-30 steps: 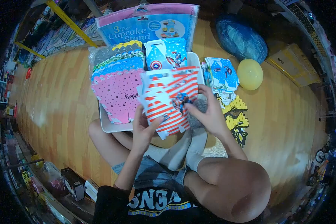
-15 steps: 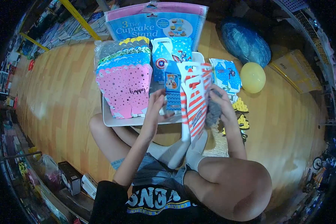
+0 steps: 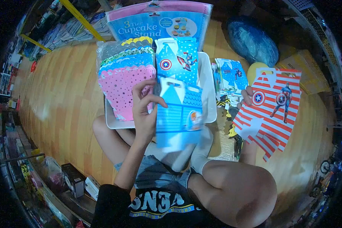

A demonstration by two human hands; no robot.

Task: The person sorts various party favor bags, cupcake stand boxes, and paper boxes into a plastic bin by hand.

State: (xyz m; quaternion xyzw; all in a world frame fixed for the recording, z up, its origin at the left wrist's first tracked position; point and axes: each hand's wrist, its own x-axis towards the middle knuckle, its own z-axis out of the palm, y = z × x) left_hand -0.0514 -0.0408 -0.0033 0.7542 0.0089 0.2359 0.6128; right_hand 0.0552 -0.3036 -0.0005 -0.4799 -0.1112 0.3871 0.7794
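Note:
My left hand (image 3: 144, 110) grips the left edge of a blue flat-folded treat box (image 3: 176, 117) with a cut-out handle; the box is smeared by motion over the tray's front edge and my feet. Out to the right, my right hand (image 3: 245, 99) holds a red-and-white striped treat box (image 3: 279, 102) with a shield and a costumed figure printed on it. That hand is partly hidden behind the striped box. Inside the white tray (image 3: 208, 91) stand pink starry popcorn boxes (image 3: 126, 89) and a blue starry treat box (image 3: 178, 59).
A cupcake stand package (image 3: 140, 28) leans behind the tray. To the right are a stack of blue printed packs (image 3: 231, 76), a yellow balloon (image 3: 254, 68), a dark blue wrapped bundle (image 3: 252, 43) and a cardboard box (image 3: 307, 72). Shelves with goods line both sides.
My right hand has carried the striped box from over the tray to the right, turning its face up. The blue treat box has come up and forward at my left hand.

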